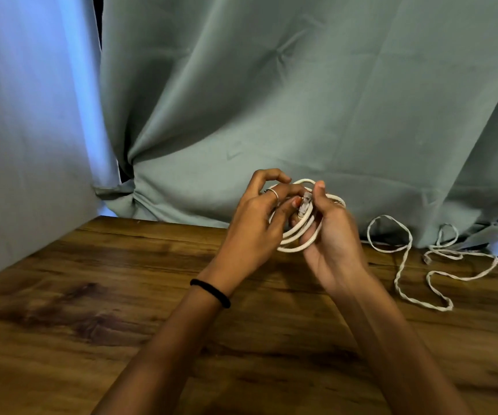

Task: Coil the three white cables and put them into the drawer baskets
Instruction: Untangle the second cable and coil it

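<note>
Above the middle of the wooden table (92,295) I hold a coiled white cable (297,239) in several loops. My right hand (331,235) cups the coil from the right, thumb on top. My left hand (256,223), with a ring and a black wristband, pinches the cable's clear plug end (305,203) against the loops. A second white cable (403,265), twisted and uncoiled, lies loose on the table to the right, its plug (427,259) near the curtain. No third cable and no drawer baskets are in view.
A grey-green curtain (271,100) hangs right behind the table's far edge and drapes onto it at the right. A lighter curtain panel (26,130) closes off the left side. Bare wood lies in front of my arms and to the left.
</note>
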